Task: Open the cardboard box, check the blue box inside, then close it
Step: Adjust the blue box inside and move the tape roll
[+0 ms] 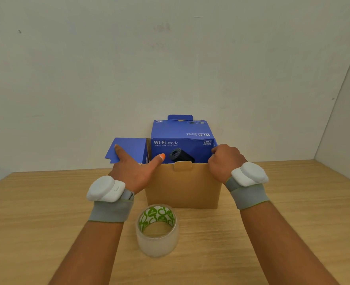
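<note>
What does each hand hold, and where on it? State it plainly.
Left hand: the blue box's open left flap, fingers spread on it. Right hand: closed on the box's right top edge.

Cardboard box stood open on wooden table, against white wall. Blue box inside it, marked "WI-FI Ready", top flap upright. Left hand pressed the blue side flap outward, thumb extended. Right hand curled over the box's right rim. Roll of clear tape stood just in front, apart from the box. White pods strapped on both wrists.
</note>
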Demonstrator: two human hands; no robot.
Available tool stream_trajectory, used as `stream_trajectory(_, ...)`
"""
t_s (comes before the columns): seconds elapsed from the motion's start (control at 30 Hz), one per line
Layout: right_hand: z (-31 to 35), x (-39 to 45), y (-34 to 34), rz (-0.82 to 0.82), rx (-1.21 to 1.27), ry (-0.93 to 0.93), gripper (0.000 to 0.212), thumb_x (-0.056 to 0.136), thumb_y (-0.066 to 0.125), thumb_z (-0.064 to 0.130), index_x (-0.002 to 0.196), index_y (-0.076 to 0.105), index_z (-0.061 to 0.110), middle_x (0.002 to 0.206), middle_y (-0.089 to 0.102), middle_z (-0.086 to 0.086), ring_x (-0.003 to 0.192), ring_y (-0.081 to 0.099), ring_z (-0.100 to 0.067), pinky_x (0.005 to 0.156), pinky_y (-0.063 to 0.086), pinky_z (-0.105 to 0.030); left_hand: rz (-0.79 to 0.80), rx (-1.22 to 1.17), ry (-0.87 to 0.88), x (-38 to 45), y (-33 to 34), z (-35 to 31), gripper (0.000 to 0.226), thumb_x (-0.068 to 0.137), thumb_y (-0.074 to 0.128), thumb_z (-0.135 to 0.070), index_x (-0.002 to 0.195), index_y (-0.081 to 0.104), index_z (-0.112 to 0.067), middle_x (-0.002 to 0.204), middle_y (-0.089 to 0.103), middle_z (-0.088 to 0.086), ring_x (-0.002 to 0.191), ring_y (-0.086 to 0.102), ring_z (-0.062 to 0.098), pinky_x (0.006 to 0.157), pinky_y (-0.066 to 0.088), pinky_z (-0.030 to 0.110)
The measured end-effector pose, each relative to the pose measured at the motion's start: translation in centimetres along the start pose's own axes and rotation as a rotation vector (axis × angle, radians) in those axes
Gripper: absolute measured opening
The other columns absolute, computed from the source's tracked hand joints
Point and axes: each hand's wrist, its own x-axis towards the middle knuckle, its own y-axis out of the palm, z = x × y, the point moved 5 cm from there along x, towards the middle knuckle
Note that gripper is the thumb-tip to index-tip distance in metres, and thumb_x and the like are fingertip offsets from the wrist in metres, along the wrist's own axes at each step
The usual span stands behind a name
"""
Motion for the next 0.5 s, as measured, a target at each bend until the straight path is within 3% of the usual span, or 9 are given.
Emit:
stream_trajectory(0.17,0.0,0.1,0.2,-0.013,-0.008,0.005,0.025,0.089,0.044,0.018,0.103,0.062,0.007,0.103,0.067,-0.013,0.083,0.065,-0.029,0.072,0.056,-0.039,0.025,0.072,-0.025,0.2,-0.1,0.3,0.126,0.062,0.047,-0.085,0.150,-0.006,-0.013,0.140,0.045,0.022,0.116,0.055,0.042,0.093,0.049,0.044)
stream_trajectory(0.23,0.0,0.1,0.1,-0.015,-0.009,0.006,0.025,0.088,0.044,0.017,0.101,0.062,0.006,0.102,0.067,-0.014,0.083,0.065,-0.030,0.072,0.057,-0.040,0.085,0.067,-0.059,0.3,-0.3,0.6,0.122,0.063,0.045,-0.085,0.151,-0.003,-0.015,0.128,0.056,0.020,0.089,0.070,0.035,0.078,0.058,0.043)
stream_trajectory(0.3,0.0,0.1,0.1,-0.018,-0.011,0.006,0.024,0.088,0.044,0.017,0.100,0.062,0.007,0.102,0.067,-0.013,0.079,0.063,-0.029,0.071,0.055,-0.038,0.151,0.044,-0.091,0.5,-0.8,0.8,0.110,0.067,0.046,-0.082,0.147,0.016,-0.013,0.103,0.071,0.014,0.057,0.072,0.025,0.057,0.058,0.033)
stream_trajectory(0.33,0.0,0.1,0.1,-0.017,-0.009,0.007,0.023,0.088,0.044,0.017,0.099,0.062,0.007,0.102,0.067,-0.013,0.076,0.061,-0.027,0.070,0.055,-0.037,0.166,0.044,-0.081,0.7,-1.1,0.8,0.099,0.069,0.046,-0.079,0.136,0.036,-0.006,0.083,0.076,0.009,0.048,0.070,0.022,0.052,0.055,0.029)
stream_trajectory(0.37,0.0,0.1,0.1,-0.015,-0.007,0.006,0.023,0.089,0.044,0.017,0.100,0.062,0.007,0.101,0.067,-0.013,0.074,0.058,-0.025,0.068,0.054,-0.035,0.161,0.054,-0.050,1.0,-1.3,0.8,0.084,0.072,0.045,-0.075,0.112,0.053,-0.002,0.064,0.075,0.005,0.043,0.068,0.018,0.049,0.051,0.026)
stream_trajectory(0.43,0.1,0.1,0.1,-0.010,-0.003,0.005,0.022,0.090,0.044,0.018,0.097,0.061,0.008,0.099,0.067,-0.012,0.073,0.057,-0.024,0.065,0.052,-0.033,0.122,0.086,0.025,1.3,-1.7,0.8,0.063,0.078,0.042,-0.069,0.073,0.059,-0.008,0.045,0.068,-0.001,0.037,0.064,0.013,0.049,0.047,0.024)
stream_trajectory(0.5,0.1,0.0,0.1,-0.006,0.001,0.008,0.021,0.090,0.043,0.017,0.093,0.061,0.008,0.096,0.067,-0.011,0.071,0.057,-0.024,0.059,0.048,-0.030,0.099,0.120,0.067,1.3,-1.4,0.7,0.062,0.082,0.038,-0.066,0.063,0.059,-0.011,0.042,0.065,-0.003,0.038,0.061,0.013,0.050,0.045,0.024)
